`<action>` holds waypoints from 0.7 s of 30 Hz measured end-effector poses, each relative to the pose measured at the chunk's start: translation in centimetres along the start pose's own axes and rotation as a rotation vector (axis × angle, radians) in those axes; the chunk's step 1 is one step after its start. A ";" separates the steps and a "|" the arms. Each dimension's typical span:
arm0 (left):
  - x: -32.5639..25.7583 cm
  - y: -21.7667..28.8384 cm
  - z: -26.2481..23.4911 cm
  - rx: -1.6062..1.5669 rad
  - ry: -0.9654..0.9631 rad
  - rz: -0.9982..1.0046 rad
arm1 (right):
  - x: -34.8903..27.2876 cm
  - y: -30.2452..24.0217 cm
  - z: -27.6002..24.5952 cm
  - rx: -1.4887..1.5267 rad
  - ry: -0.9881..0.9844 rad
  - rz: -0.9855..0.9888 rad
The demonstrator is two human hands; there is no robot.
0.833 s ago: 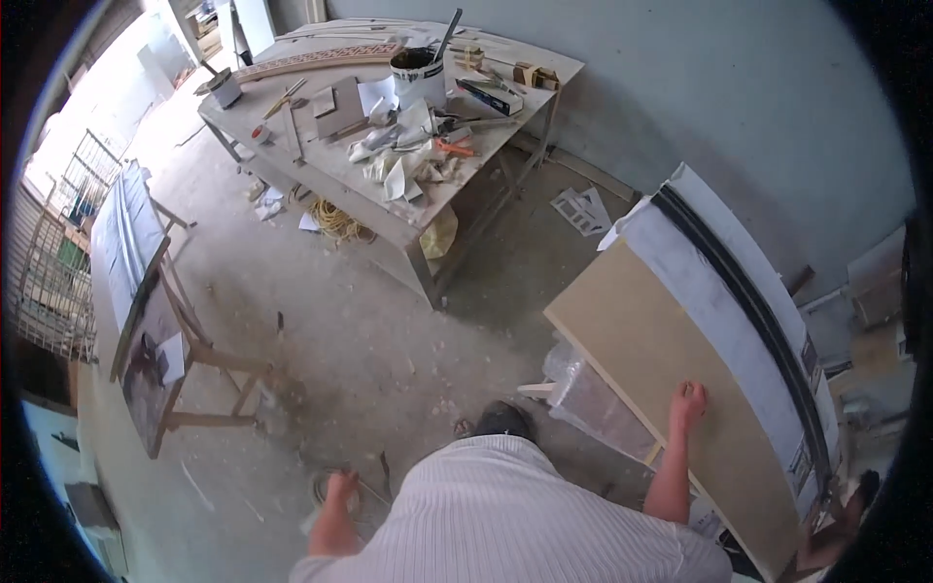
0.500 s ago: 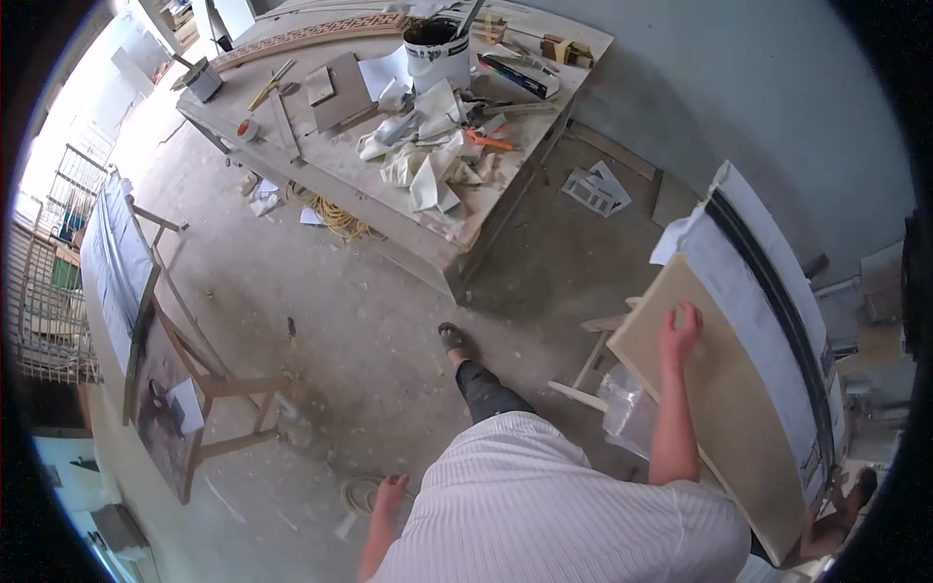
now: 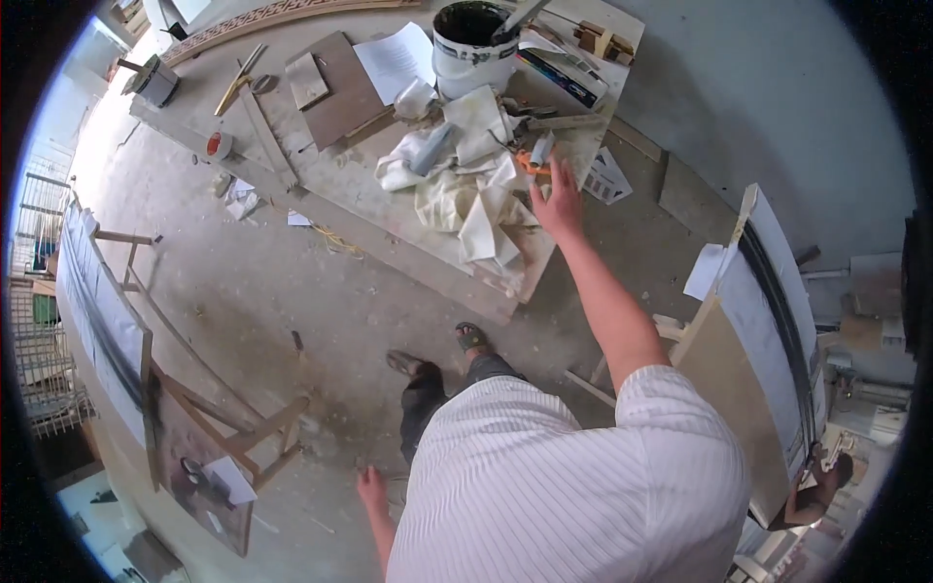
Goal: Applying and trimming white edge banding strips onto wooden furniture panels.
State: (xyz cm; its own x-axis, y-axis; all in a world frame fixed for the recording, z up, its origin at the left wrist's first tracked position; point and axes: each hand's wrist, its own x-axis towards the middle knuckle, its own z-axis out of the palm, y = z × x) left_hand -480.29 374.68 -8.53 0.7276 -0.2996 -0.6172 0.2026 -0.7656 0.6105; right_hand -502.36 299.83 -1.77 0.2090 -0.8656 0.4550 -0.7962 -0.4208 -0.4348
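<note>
My right hand (image 3: 558, 202) reaches over the near right edge of a worktable (image 3: 379, 228). Its fingers are stretched and apart, close to an orange-handled tool (image 3: 533, 162); I cannot tell whether they touch it. Beside the tool lies a heap of crumpled whitish cloth or paper (image 3: 457, 189). Down by my side hangs my left hand (image 3: 370, 483), loosely bent, with nothing visible in it. A white bucket (image 3: 473, 66), dark inside, stands behind the heap with a handled tool sticking out.
Right of me leans a tan board (image 3: 724, 379) with white sheeting and a black strip (image 3: 777, 291). On the left, a wooden stand (image 3: 282, 428) carries panels. The table also holds a brown board (image 3: 335, 87) and a paper sheet (image 3: 397, 60). Another person (image 3: 821, 486) is at far right.
My right hand has left the tan board and moved forward and left to the table's edge. I have stepped nearer the table. My left hand still hangs low.
</note>
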 end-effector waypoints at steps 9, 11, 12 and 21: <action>16.8 0.0 -5.8 0.090 -0.231 -0.020 | 4.0 -3.7 3.5 -0.163 -0.109 0.286; 22.9 2.3 -8.7 0.320 -0.146 -0.015 | 4.4 -7.5 4.8 -0.046 -0.088 0.300; 24.9 8.0 -10.7 0.316 -0.166 0.001 | 4.4 -8.8 5.0 -0.090 -0.079 0.341; 43.7 39.8 -19.5 0.301 -0.178 0.316 | 1.9 -20.6 12.3 -0.069 0.089 0.307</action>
State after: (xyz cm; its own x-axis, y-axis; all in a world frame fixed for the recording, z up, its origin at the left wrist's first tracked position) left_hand -427.60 342.22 -1.51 0.5940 -0.6171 -0.5161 -0.2290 -0.7447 0.6269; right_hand -478.59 303.46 -1.51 -0.0945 -0.9209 0.3781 -0.8516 -0.1219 -0.5097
